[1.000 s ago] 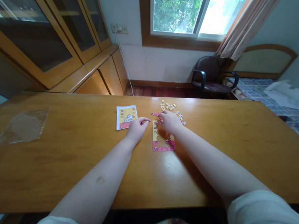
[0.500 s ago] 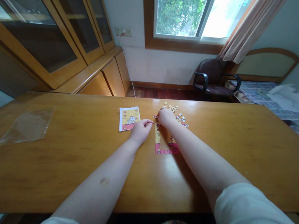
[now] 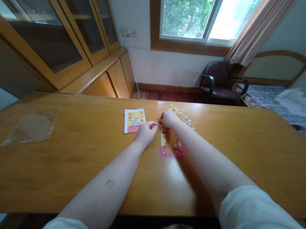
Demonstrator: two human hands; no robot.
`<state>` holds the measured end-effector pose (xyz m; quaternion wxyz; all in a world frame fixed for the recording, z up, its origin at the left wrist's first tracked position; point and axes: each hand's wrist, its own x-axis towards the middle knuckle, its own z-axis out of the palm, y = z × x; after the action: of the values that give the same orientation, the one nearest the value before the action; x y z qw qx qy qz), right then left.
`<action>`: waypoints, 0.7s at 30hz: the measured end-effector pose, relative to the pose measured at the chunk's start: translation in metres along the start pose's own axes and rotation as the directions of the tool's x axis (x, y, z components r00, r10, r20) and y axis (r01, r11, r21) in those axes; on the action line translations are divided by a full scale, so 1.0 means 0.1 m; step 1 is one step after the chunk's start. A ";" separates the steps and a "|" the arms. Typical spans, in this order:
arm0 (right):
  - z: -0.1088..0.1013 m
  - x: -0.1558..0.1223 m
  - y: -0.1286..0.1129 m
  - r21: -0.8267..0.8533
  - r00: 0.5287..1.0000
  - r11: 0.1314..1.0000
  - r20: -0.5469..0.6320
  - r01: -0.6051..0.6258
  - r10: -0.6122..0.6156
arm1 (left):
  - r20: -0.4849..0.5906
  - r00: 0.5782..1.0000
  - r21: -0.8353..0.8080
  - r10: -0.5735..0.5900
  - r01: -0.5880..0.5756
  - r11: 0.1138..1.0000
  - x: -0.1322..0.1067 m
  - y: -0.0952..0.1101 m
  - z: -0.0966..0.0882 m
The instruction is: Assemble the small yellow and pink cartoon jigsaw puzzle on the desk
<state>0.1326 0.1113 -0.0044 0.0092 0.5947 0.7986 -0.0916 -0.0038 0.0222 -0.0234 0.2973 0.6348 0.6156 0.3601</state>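
Observation:
A partly joined jigsaw puzzle (image 3: 163, 151) lies on the table, its yellow left side and pink bottom edge put together around bare wood. My right hand (image 3: 169, 119) is over its upper end, fingertips pinched on a small puzzle piece (image 3: 159, 120). Just left of the puzzle's top left corner, my left hand (image 3: 146, 132) has thumb and fingers pressed together; anything between them is too small to make out. Beside it lies a picture card (image 3: 134, 120) with a white animal on yellow and pink, its lower right corner behind the hand. My right forearm hides the puzzle's right side.
Loose puzzle pieces (image 3: 177, 111) lie beyond my right hand, with more pieces (image 3: 187, 121) to their right. A clear plastic bag (image 3: 31, 126) lies flat on the left of the wooden table (image 3: 88, 162). An armchair (image 3: 217, 78) stands past the table's far edge.
The whole view has shifted slightly. Both hands keep nearly the same place and pinched shape, the right fingertips still at the small piece.

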 end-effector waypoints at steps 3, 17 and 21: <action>-0.02 -0.03 -0.03 -0.006 1.000 1.000 0.010 0.028 -0.028 | 0.000 1.000 0.003 0.004 -0.004 1.000 0.00 0.00 0.00; -0.06 -0.08 -0.12 0.009 0.999 0.999 0.038 -0.031 0.030 | 0.006 1.000 0.007 0.006 -0.006 1.000 0.00 0.02 0.00; -0.05 -0.05 -0.20 0.019 0.990 0.991 0.056 -0.131 0.129 | 0.002 1.000 -0.005 0.004 -0.004 1.000 0.01 -0.01 0.00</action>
<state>0.1156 0.1014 0.0039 0.0300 0.6429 0.7565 -0.1160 -0.0039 0.0229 -0.0242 0.2987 0.6356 0.6131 0.3618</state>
